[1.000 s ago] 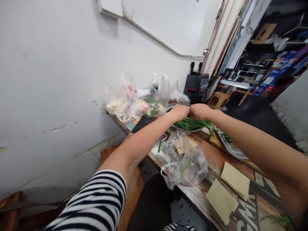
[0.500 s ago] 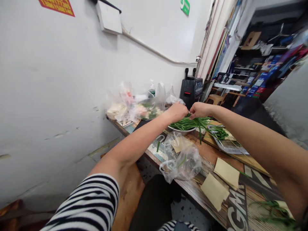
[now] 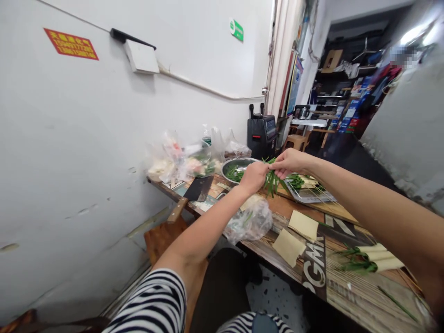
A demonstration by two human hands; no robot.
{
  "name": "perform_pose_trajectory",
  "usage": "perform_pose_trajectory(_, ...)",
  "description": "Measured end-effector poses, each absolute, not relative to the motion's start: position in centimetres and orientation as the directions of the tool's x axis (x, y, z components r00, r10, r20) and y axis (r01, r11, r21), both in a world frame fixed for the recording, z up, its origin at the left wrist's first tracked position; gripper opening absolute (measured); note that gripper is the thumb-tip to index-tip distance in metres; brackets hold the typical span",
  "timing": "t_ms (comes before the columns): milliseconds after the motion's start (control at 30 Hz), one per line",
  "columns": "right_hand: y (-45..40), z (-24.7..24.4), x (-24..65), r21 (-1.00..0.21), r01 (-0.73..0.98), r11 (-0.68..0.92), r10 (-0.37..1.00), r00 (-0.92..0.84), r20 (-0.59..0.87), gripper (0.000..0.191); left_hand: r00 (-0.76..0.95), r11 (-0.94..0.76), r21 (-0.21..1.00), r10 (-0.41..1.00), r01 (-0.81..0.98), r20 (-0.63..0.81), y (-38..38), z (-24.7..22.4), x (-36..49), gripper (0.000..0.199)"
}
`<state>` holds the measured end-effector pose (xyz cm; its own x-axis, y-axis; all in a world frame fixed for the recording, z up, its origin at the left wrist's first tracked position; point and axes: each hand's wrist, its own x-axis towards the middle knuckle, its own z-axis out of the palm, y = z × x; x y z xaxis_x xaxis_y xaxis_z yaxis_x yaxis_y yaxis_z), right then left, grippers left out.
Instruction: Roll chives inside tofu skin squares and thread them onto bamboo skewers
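Note:
Both my hands meet above the table beside a metal bowl with cut green chives in it. A bunch of chives hangs from my right hand, whose fingers are closed around it. My left hand is closed too, its fingertips touching the same bunch. Square tofu-skin sheets lie on the table nearer to me. To the right rest several rolled sheets with chive ends sticking out. A metal tray behind my right forearm holds more rolls and greens.
A cleaver lies on the table's left part, its handle over the edge. A crumpled plastic bag sits at the front edge. Bagged food stands along the wall, and a black speaker beyond the bowl.
The chives have been lifted out of the bowl and now hang between my hands just right of it. My view has shifted, so the table's right side shows more.

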<state>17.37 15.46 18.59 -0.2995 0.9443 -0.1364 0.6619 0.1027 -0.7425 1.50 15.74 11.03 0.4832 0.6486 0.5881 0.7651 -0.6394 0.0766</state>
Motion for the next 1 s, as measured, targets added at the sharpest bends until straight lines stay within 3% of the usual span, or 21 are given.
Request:
perform_pose_trajectory(133,12.8,17.7,18.3,-0.763,0.643,0.071,0.987,-0.157,-0.041,0.026,0.4,-0.646,0.21,0.661,0.734,0.635,14.2,9.8,4.3,0.025)
perform_pose_trajectory(267,11.2,17.3,19.1,-0.624,0.78,0.05,0.998,-0.025,0.049,0.022,0.378,-0.674,0.42,0.71,0.607,0.594,13.0,9.0,6.0,0.022)
perform_pose_trajectory(367,10.7,17.3,20.4,-0.593,0.803,0.054,0.998,-0.018,0.066,0.019,0.481,-0.657,0.667,0.738,0.352,0.473,12.7,9.2,5.6,0.027)
perform_pose_trajectory(433,10.4,17.5,21.3,-0.658,0.751,0.052,0.999,-0.034,0.04,0.018,0.567,-0.545,0.828,0.726,0.129,0.39,12.9,9.8,4.7,0.043)
perform_pose_trajectory(500,9.9,17.7,21.9,-0.736,0.675,0.048,0.998,-0.07,0.002,0.019,0.546,-0.411,0.911,0.754,-0.038,0.364,13.0,10.8,4.0,0.047)
perform_pose_trajectory(600,8.8,18.1,22.0,-0.827,0.56,0.057,0.982,-0.181,-0.054,0.024,0.557,-0.197,0.975,0.8,-0.106,0.222,12.5,12.3,4.2,0.045)
perform_pose_trajectory(733,7.3,18.2,21.9,-0.87,0.489,0.067,0.963,-0.261,-0.073,0.029,0.759,0.12,0.992,0.649,-0.048,-0.042,10.8,13.0,5.6,0.057)
perform_pose_trajectory(867,6.8,17.8,22.9,-0.848,0.525,0.075,0.966,-0.247,-0.068,0.024,0.823,0.242,0.964,0.567,-0.111,-0.047,9.3,12.1,5.9,0.03)
perform_pose_trajectory(1000,6.7,17.4,24.0,-0.785,0.606,0.129,0.962,-0.268,-0.049,0.022,0.857,0.384,0.912,0.509,-0.143,-0.079,8.5,10.7,6.3,0.03)
